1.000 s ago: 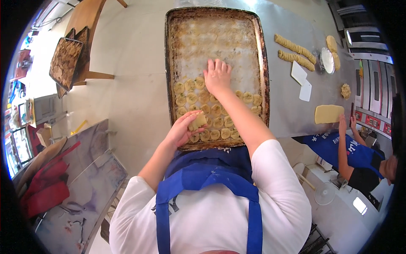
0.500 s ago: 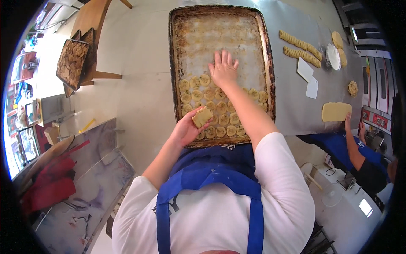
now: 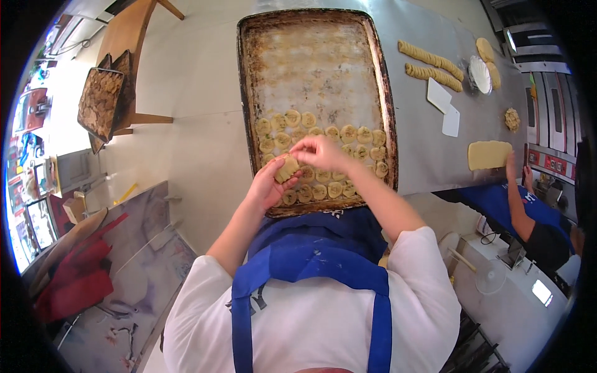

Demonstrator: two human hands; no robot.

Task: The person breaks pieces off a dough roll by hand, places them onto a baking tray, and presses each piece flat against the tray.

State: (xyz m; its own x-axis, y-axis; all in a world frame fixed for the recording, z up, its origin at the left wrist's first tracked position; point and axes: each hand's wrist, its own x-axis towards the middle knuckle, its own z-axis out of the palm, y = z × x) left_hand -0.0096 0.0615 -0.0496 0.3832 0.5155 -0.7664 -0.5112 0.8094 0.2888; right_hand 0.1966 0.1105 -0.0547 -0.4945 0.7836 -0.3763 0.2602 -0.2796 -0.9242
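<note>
My left hand [image 3: 266, 188] is wrapped around a short piece of pale yellow dough [image 3: 286, 169], which looks like a stack of slices, over the near left part of a large baking tray [image 3: 244, 81]. My right hand [image 3: 323, 154] meets it there, its fingertips pinched at the top edge of the dough piece. What exactly lies between those fingertips is too small to make out. Flattened dough rounds [image 3: 347, 133] with dark flecks lie in rows across the near half of the tray, partly hidden under both hands.
On the metal table [image 3: 416, 137] at right lie two sliced dough rolls [image 3: 433, 75], two white scrapers [image 3: 439, 95], a bowl of white powder [image 3: 479, 74] and a dough sheet [image 3: 489, 155]. A co-worker's hand [image 3: 511, 166] touches that sheet. Filled trays [image 3: 101, 99] lean by a wooden table [image 3: 132, 37].
My right hand has come back from the bare far part of the tray to the dough in my left hand. An added round shows in the farthest row. The view has shifted slightly.
</note>
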